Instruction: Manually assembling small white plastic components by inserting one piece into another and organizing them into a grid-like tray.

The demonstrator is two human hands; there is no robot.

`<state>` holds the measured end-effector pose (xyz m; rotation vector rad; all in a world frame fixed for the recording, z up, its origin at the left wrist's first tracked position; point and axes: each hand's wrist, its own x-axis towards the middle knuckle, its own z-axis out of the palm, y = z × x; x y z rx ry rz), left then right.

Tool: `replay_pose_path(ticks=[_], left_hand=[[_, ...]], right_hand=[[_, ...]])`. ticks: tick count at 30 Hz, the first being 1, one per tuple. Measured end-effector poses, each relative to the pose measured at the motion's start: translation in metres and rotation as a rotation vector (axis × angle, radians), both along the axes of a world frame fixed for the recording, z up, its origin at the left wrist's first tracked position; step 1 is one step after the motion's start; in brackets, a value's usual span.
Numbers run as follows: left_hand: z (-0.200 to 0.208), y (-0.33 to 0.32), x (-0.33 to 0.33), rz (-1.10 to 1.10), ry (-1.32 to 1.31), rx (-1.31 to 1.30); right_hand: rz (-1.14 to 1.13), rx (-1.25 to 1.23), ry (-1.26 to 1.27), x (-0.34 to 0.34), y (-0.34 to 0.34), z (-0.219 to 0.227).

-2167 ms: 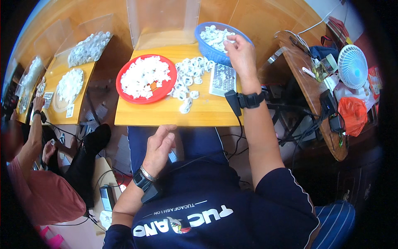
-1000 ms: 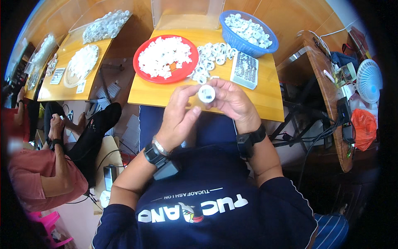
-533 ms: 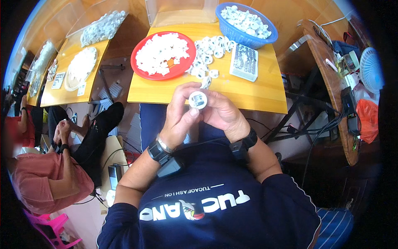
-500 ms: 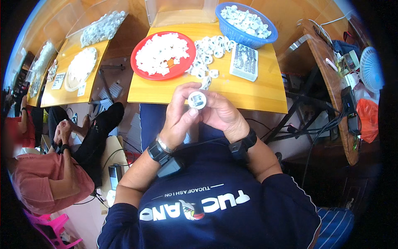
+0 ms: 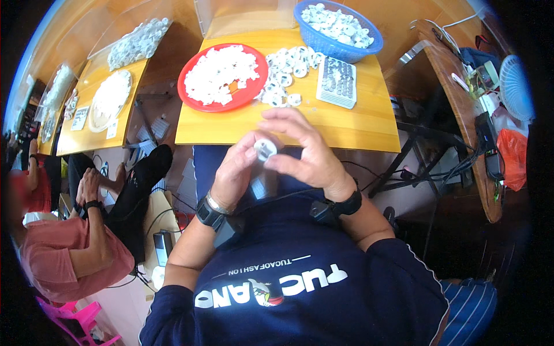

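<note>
I'm holding a white disc [image 5: 264, 150] by the near edge of the table [image 5: 346, 125] | left hand [image 5: 234, 173]: fingers pinching it | right hand [image 5: 311, 161]: fingers gaping beside it | blue basket [image 5: 340, 49] occupying far-right corner

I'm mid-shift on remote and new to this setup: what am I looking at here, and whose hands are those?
There is no machine: these are a person's bare hands. The view comes from the left of two fisheye cameras on their head, looking down, so straight edges bend.

The left hand holds a small round white part. The right hand is beside it, fingers spread; I can't tell whether its thumb touches the part.

On the yellow table are a red tray and a blue basket, both holding white pieces, plus loose round parts and a stack of sheets.
</note>
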<state>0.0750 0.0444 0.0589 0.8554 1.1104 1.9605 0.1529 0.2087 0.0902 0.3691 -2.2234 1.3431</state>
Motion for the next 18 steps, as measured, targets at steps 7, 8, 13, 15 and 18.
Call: replay_pose_path(ticks=[7,8,13,15,18], left_hand=[[-0.006,-0.004,0.009,0.045,-0.331,-0.022],[-0.011,-0.003,0.004,-0.029,-0.401,0.05],[-0.021,0.004,0.009,-0.019,-0.585,0.191],[-0.019,0.006,0.009,-0.038,-0.585,0.175],[-0.027,0.007,0.006,-0.07,-0.533,0.172]], right_hand=[[0.026,0.054,-0.027,0.0,-0.002,-0.006],[0.008,0.034,0.003,0.0,-0.002,-0.008],[0.001,-0.031,-0.017,-0.002,-0.003,-0.014],[-0.023,-0.026,-0.023,-0.002,-0.001,-0.017],[-0.035,0.025,-0.047,0.0,0.003,-0.017]])
